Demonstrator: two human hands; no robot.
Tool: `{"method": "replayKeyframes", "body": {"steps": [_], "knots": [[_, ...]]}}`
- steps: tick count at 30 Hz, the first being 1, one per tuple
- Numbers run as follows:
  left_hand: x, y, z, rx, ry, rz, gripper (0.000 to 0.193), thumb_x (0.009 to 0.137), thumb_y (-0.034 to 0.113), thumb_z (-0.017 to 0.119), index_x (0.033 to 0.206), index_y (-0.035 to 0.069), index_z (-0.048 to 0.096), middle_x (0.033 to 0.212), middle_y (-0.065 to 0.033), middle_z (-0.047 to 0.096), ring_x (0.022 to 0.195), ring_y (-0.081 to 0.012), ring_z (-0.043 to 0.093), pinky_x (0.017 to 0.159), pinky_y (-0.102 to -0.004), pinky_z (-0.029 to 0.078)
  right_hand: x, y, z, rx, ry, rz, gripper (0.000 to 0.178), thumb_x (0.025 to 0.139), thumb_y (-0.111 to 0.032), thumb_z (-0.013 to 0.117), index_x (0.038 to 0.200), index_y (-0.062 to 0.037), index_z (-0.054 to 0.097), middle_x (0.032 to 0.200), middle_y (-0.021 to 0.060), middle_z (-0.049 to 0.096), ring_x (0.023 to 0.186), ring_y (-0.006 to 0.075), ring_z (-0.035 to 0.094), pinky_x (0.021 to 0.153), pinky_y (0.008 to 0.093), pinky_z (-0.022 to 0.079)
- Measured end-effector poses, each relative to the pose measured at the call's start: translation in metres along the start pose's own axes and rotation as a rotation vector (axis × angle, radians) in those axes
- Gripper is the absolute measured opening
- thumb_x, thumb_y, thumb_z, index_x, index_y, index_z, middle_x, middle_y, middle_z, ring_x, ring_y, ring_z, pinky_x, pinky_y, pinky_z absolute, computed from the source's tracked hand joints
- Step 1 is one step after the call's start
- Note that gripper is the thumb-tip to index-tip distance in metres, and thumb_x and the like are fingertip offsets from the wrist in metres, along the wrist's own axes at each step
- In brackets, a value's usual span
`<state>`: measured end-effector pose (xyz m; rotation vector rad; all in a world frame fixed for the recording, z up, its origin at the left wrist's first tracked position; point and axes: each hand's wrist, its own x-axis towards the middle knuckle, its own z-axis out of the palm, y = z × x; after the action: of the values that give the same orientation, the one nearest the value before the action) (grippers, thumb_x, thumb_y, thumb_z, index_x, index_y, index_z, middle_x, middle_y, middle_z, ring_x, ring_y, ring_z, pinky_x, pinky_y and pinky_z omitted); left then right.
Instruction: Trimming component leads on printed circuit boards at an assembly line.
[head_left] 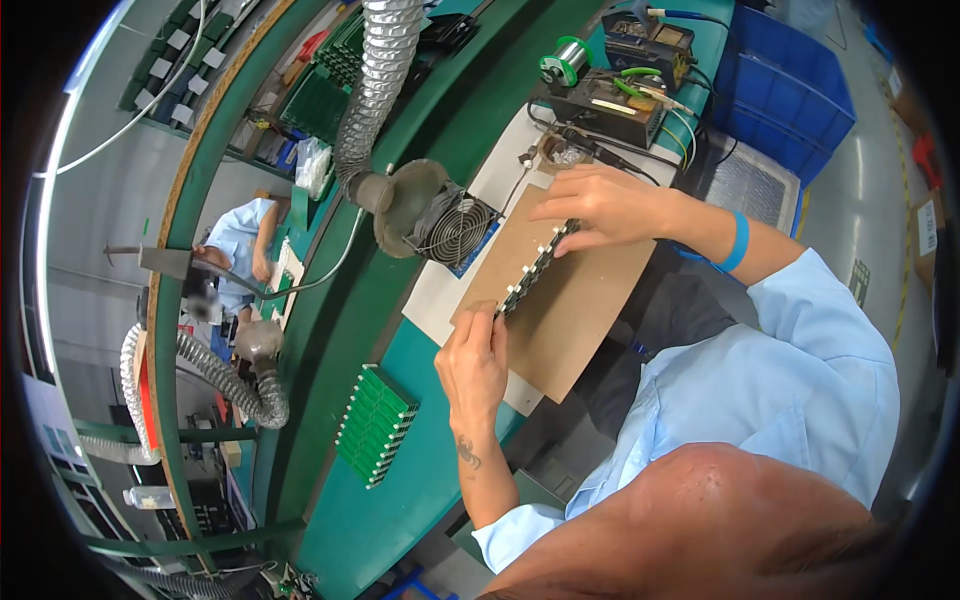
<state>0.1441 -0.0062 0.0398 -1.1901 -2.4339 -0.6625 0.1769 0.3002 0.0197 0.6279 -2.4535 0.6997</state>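
Between my two hands is a narrow circuit board strip, tilted on edge, dark with a row of small white parts along it. My left hand pinches its lower end between thumb and fingers. At the upper end, my right hand grips it with the thumb beneath and fingers over. A brown sheet lies under the strip on the bench. To the left of my left hand rests a stack of green circuit boards with white parts along its edges.
A small fan and a fume duct funnel stand beyond the strip. Soldering stations, a solder wire spool and a blue crate are at the upper right. Across the bench frame, another person works.
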Motion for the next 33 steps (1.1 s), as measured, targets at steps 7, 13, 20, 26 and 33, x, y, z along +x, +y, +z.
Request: {"method": "replayKeyframes", "body": {"steps": [7, 13, 20, 26, 33], "knots": [[-0.037, 0.002, -0.016, -0.077, 0.122, -0.102, 0.029, 0.080, -0.013, 0.074, 0.106, 0.002, 0.075, 0.103, -0.0079, 0.077, 0.076, -0.0213, 0.069, 0.069, -0.0318, 0.055, -0.029, -0.005, 0.019, 0.454, 0.304, 0.126, 0.092, 0.078, -0.018, 0.091, 0.158, -0.0169, 0.046, 0.140, 0.0107, 0.062, 0.112, 0.0262, 0.065, 0.097, 0.0410, 0.054], [-0.049, -0.006, -0.008, -0.035, 0.211, 0.013, 0.033, 0.077, -0.011, 0.076, 0.107, 0.002, 0.076, 0.110, -0.0087, 0.078, 0.086, -0.0243, 0.073, 0.078, -0.0330, 0.059, -0.046, 0.003, 0.033, 0.431, 0.124, 0.181, 0.049, 0.072, 0.011, 0.073, 0.119, -0.0031, 0.072, 0.115, 0.0100, 0.074, 0.102, 0.0267, 0.067, 0.095, 0.0376, 0.054], [-0.073, -0.013, -0.006, -0.051, 0.238, -0.042, 0.036, 0.075, -0.008, 0.080, 0.109, 0.005, 0.076, 0.112, -0.0042, 0.078, 0.088, -0.0225, 0.072, 0.082, -0.0330, 0.058, -0.030, -0.001, 0.040, 0.453, 0.141, 0.102, 0.033, 0.077, 0.013, 0.068, 0.106, 0.0008, 0.074, 0.105, 0.0102, 0.076, 0.099, 0.0283, 0.068, 0.092, 0.0378, 0.054], [-0.083, -0.009, 0.000, -0.048, 0.249, -0.053, 0.036, 0.074, -0.007, 0.081, 0.108, 0.005, 0.077, 0.111, -0.0025, 0.078, 0.093, -0.0219, 0.071, 0.088, -0.0338, 0.057, -0.037, -0.001, 0.043, 0.429, 0.110, 0.095, 0.023, 0.083, 0.004, 0.073, 0.106, 0.0004, 0.074, 0.106, 0.0107, 0.076, 0.102, 0.0287, 0.068, 0.094, 0.0393, 0.054], [-0.086, -0.005, 0.006, -0.065, 0.245, -0.078, 0.034, 0.075, -0.005, 0.081, 0.107, 0.006, 0.077, 0.109, -0.0023, 0.078, 0.093, -0.0220, 0.071, 0.089, -0.0349, 0.057, -0.049, 0.013, 0.048, 0.447, 0.113, 0.064, 0.030, 0.081, 0.012, 0.071, 0.108, -0.0012, 0.075, 0.106, 0.0100, 0.075, 0.100, 0.0264, 0.067, 0.091, 0.0365, 0.053]]}}
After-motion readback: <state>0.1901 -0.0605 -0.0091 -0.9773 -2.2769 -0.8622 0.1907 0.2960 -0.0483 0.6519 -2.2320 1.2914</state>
